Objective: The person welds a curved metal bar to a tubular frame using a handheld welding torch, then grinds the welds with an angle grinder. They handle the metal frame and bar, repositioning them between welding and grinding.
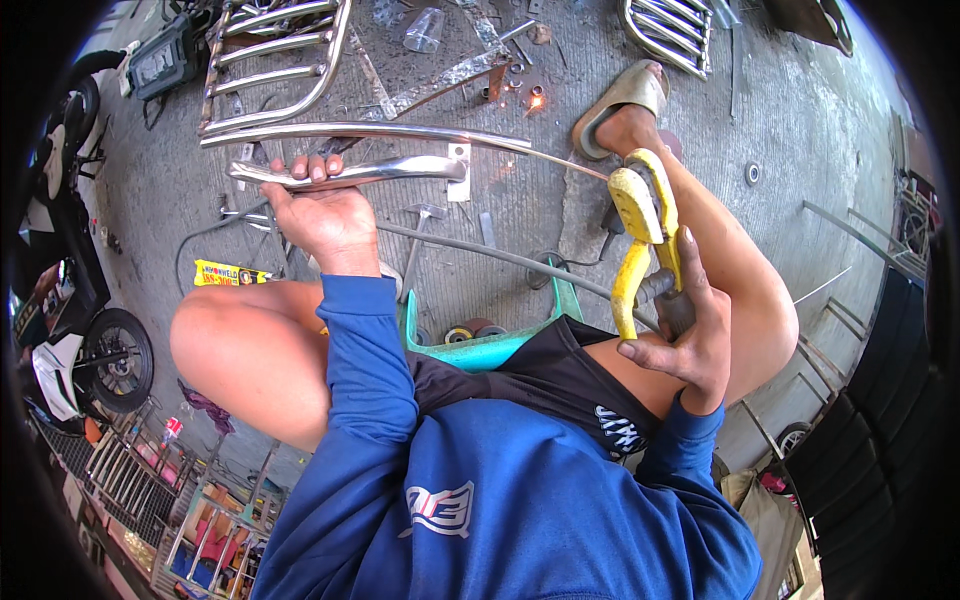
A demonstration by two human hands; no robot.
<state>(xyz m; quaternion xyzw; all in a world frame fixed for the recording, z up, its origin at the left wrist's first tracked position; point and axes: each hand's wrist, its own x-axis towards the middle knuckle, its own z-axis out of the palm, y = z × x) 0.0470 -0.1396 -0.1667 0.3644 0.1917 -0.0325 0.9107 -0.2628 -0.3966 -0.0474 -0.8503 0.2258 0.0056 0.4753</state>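
My left hand (330, 225) is closed around a polished bent metal tube (400, 170). A small flat plate with a hole (459, 188) sits at this tube's right end. Just beyond lies a longer shiny tube (370, 131), roughly alongside it. In my right hand (700, 335) is a yellow electrode holder (632, 285), raised over my right knee. A thin welding rod (570, 162) is clamped in its jaws and points left, its tip appearing near the right end of the longer tube. Whether they touch, I cannot tell. A grey cable (500, 257) crosses below.
A small orange glow (537, 103) shows on the floor near my right sandal (620, 105). A hammer (424, 212) and a turquoise stool (480, 350) are close in front of me. Welded tube racks (270, 70) lie farther off; motorcycles (75, 350) stand at left.
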